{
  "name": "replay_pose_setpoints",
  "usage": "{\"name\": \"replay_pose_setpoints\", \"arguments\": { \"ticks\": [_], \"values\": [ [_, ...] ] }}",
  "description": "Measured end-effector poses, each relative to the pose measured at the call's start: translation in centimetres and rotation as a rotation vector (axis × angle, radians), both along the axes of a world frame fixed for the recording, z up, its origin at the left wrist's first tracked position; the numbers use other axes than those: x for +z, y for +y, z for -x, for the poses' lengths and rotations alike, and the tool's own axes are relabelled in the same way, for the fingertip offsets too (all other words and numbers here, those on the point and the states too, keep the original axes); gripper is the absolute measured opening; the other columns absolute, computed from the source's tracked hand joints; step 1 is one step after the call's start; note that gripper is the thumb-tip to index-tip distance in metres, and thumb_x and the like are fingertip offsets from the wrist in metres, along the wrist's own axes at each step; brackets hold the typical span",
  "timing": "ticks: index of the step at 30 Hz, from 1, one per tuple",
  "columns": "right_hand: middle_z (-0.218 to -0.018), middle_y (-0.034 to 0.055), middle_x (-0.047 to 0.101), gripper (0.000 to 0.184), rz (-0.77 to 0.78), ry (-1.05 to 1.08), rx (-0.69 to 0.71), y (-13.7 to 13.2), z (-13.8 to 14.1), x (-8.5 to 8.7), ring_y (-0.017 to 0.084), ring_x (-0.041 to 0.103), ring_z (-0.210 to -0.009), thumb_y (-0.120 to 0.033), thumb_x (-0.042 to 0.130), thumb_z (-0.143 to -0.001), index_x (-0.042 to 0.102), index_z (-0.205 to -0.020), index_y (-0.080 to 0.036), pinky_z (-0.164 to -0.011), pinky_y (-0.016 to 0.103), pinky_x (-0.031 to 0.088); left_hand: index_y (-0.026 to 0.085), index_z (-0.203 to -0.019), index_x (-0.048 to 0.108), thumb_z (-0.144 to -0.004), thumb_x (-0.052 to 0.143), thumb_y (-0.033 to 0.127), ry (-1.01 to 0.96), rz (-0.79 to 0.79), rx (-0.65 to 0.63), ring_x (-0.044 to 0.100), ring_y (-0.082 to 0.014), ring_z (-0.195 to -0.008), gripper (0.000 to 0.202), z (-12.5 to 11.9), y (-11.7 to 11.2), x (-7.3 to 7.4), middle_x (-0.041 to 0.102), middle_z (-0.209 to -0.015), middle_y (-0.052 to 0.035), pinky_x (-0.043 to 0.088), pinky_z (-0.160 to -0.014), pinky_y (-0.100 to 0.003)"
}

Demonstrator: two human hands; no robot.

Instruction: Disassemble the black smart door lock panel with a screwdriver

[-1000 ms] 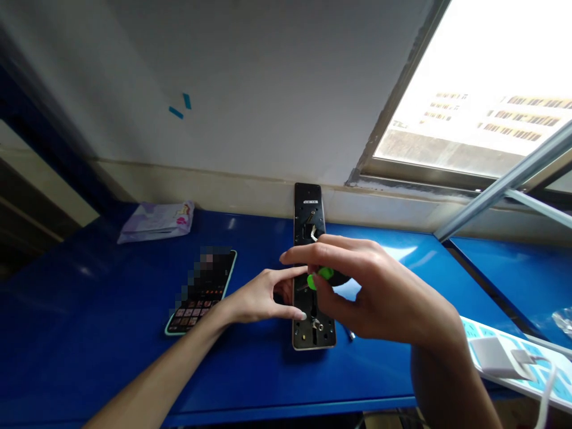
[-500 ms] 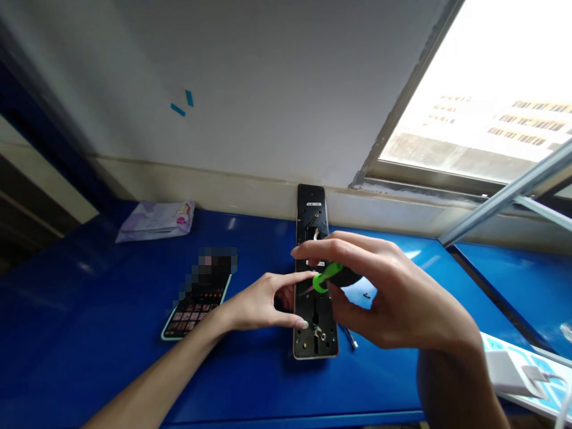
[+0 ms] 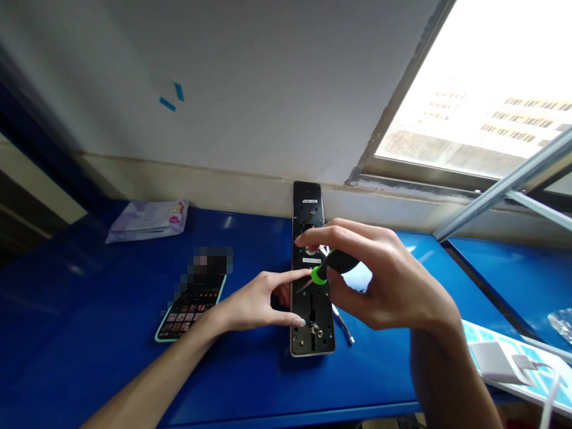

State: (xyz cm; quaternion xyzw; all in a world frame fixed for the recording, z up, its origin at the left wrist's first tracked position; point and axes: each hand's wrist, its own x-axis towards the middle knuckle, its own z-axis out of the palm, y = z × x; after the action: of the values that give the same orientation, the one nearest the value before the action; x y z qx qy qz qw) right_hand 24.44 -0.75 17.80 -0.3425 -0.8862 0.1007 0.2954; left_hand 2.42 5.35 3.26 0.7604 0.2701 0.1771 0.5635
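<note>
A long black panel (image 3: pixel 313 301), like the back of a door lock, lies on the blue table with its holes, metal posts and white labels facing up. My left hand (image 3: pixel 259 301) steadies it from the left, thumb and index finger on its face, the other fingers curled at its side and partly hidden. In my right hand (image 3: pixel 379 274) is a screwdriver (image 3: pixel 319 274) with a black and green handle, pinched between thumb and fingers. Its shaft slants down-left, the tip at the panel's left edge. A short cable (image 3: pixel 343 325) comes out from the panel's right side.
A phone (image 3: pixel 192 304) with a mint edge lies left of my left forearm. Behind it is a pale purple packet (image 3: pixel 149 220) near the wall. At right are a white charger (image 3: pixel 498 361) on a blue-and-white board and a metal bar (image 3: pixel 504 185) below the window.
The view has shifted slightly. My right hand and the screwdriver have tilted, so less of the green handle shows. My left hand keeps its place on the panel.
</note>
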Motion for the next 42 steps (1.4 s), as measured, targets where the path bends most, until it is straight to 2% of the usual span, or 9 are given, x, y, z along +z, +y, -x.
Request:
{"name": "replay_pose_setpoints", "arguments": {
  "ticks": [6,9,14,21,27,32,36,39,42],
  "values": [
    [-0.084,0.0031,0.075,0.020,-0.073,0.007,0.003,0.5,0.0,-0.3,0.009,0.062,-0.062,-0.031,0.071,-0.101,0.077,-0.110,-0.014,-0.054,0.020,0.044,0.024,-0.136,0.071,-0.076,0.093,0.040,0.005,-0.021,0.011,0.076,-0.0251,-0.097,0.067,-0.1,0.1,0.0,0.082,-0.110,-0.0035,0.060,-0.089,-0.034],
    [-0.086,0.0039,0.077,0.017,-0.073,0.022,0.023,0.6,-0.2,-0.3,0.009,0.065,-0.065,-0.026,0.066,-0.104,0.078,-0.110,-0.014,-0.057,0.020,0.046,0.024,-0.131,0.073,-0.075,0.093,0.040,-0.008,-0.007,0.008,0.077,-0.0238,-0.096,0.061,-0.1,0.1,-0.1,0.082,-0.109,-0.0027,0.060,-0.088,-0.033],
    [-0.101,0.0060,0.078,0.046,-0.002,0.007,0.080,0.3,-0.6,0.1,0.012,0.067,-0.073,-0.006,0.062,-0.089,0.069,-0.134,-0.014,-0.061,0.023,0.051,0.028,-0.148,0.062,-0.076,0.093,0.039,0.023,-0.037,0.009,0.076,-0.0230,-0.095,0.079,0.1,0.0,-0.1,0.081,-0.107,-0.0006,0.059,-0.089,-0.034],
    [-0.088,0.0046,0.079,0.021,-0.030,0.033,0.019,0.8,-0.4,-0.3,0.010,0.068,-0.066,-0.029,0.071,-0.101,0.077,-0.113,-0.013,-0.058,0.020,0.049,0.025,-0.136,0.070,-0.075,0.093,0.043,0.024,-0.042,0.014,0.075,-0.0239,-0.097,0.067,0.1,0.0,0.1,0.081,-0.110,-0.0026,0.059,-0.088,-0.033],
    [-0.101,0.0052,0.077,0.044,-0.009,0.027,0.080,0.6,-0.6,-0.1,0.012,0.067,-0.075,-0.004,0.062,-0.090,0.071,-0.132,-0.014,-0.064,0.023,0.051,0.027,-0.144,0.064,-0.077,0.093,0.040,0.026,-0.036,0.008,0.075,-0.0225,-0.092,0.074,0.0,0.0,0.0,0.081,-0.103,-0.0006,0.059,-0.087,-0.033],
    [-0.091,0.0051,0.078,0.026,-0.016,0.017,0.036,0.7,-0.9,0.1,0.010,0.069,-0.069,-0.024,0.075,-0.097,0.077,-0.119,-0.011,-0.059,0.020,0.050,0.028,-0.150,0.060,-0.076,0.093,0.042,0.043,-0.068,0.016,0.075,-0.0238,-0.096,0.083,0.1,0.1,-0.1,0.081,-0.109,-0.0021,0.058,-0.087,-0.033],
    [-0.092,0.0052,0.080,0.023,-0.018,0.025,0.031,1.0,-1.0,0.0,0.010,0.072,-0.073,-0.029,0.070,-0.102,0.078,-0.116,-0.011,-0.062,0.019,0.052,0.026,-0.145,0.065,-0.075,0.094,0.043,0.054,-0.062,0.022,0.075,-0.0228,-0.092,0.078,0.1,0.1,0.0,0.081,-0.103,-0.0018,0.058,-0.084,-0.031],
    [-0.102,0.0058,0.079,0.029,-0.002,0.003,0.020,1.0,-1.1,0.0,0.012,0.073,-0.080,-0.018,0.064,-0.102,0.072,-0.130,-0.014,-0.067,0.022,0.055,0.025,-0.140,0.067,-0.076,0.093,0.041,0.053,-0.046,0.017,0.075,-0.0217,-0.091,0.071,0.1,0.0,-0.1,0.081,-0.101,-0.0005,0.058,-0.086,-0.031],
    [-0.109,0.0065,0.077,0.052,0.011,0.017,0.058,0.9,-1.2,0.1,0.015,0.072,-0.086,-0.006,0.063,-0.089,0.064,-0.140,-0.013,-0.072,0.024,0.057,0.027,-0.147,0.061,-0.076,0.093,0.041,0.063,-0.057,0.020,0.074,-0.0211,-0.091,0.079,0.1,0.0,-0.1,0.080,-0.099,0.0008,0.058,-0.085,-0.031]
  ]
}}
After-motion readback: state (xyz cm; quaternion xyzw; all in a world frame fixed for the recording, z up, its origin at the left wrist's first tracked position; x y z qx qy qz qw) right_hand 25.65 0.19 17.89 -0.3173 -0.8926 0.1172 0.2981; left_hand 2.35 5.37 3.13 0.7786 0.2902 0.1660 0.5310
